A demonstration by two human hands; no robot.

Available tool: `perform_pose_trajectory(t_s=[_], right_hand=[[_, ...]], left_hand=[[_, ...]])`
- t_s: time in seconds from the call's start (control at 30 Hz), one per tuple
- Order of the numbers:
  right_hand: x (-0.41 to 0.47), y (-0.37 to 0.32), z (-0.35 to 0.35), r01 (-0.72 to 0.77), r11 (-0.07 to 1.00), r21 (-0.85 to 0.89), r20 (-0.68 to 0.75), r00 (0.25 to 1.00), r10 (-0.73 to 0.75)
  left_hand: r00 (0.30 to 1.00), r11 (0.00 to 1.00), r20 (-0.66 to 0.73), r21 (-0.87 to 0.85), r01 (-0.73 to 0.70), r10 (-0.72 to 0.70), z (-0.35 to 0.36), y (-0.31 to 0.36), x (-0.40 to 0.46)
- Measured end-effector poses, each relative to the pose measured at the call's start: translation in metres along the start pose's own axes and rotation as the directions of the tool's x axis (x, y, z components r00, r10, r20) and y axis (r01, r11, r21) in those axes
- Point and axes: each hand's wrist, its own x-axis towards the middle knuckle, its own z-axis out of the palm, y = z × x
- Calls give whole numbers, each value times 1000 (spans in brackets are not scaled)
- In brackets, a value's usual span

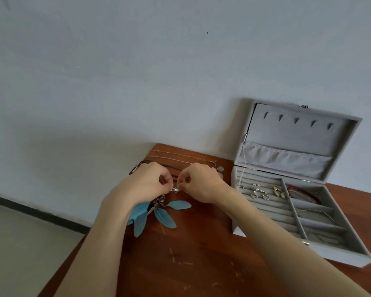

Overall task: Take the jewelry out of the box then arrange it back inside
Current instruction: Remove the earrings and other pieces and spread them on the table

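Both hands, left hand (153,182) and right hand (198,182), pinch a small silver pendant (176,190) above the table (201,254). Judging by this, a necklace is being handled outside the box (338,257). Next it likely needs careful laying flat, untangled.

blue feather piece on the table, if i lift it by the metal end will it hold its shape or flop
Probably flop: the blue feathers splay loosely in different directions from a small metal cluster, so they would likely dangle. They look thin and flat, so likely very light and easily bent. Lying flat on the wooden table, it shouldn't roll.
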Motion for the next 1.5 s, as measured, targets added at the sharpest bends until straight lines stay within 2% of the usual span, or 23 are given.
perform_pose_trajectory(t_s=[0.27, 0.4, 0.53, 0.63, 0.77, 0.93, 1.07, 1.27, 1.4, 1.5], right_hand=[[0, 0, 2, -11, 1000, -27, -43, 999, 10], [-7, 0, -5, -17, 999, 47, -58, 998, 19], [-29, 13, -22, 19, 991, 134, -170, 985, 4], [-59, 39, -37, 22, 964, 263, -284, 957, 56], [-83, 74, -43, -45, 921, 388, -351, 917, 192], [-87, 114, -44, -189, 925, 329, -324, 898, 299], [-72, 120, -40, -251, 945, 209, -313, 898, 308], [-56, 119, -33, -208, 974, 87, -254, 941, 223], [-57, 121, -32, -146, 988, 44, -254, 955, 152], [-58, 122, -32, -132, 990, 47, -251, 958, 140]], left_hand=[[1000, 1000, -31, -15, -3, 3, 6, -3, 4], [997, 999, -78, -37, -26, 23, 7, -3, 4], [980, 992, -197, -113, -62, 39, 9, 5, 3], [954, 984, -260, -57, -167, 147, 19, 30, 2], [909, 954, -314, -29, -297, 273, 37, 53, -2], [888, 934, -309, 6, -356, 340, 58, 82, 5], [878, 945, -355, 65, -320, 321, 61, 97, 25], [930, 953, -243, 194, -231, 275, 70, 110, 56], [949, 974, -232, 116, -193, 216, 70, 111, 60], [953, 971, -206, 133, -196, 221, 67, 114, 58]])
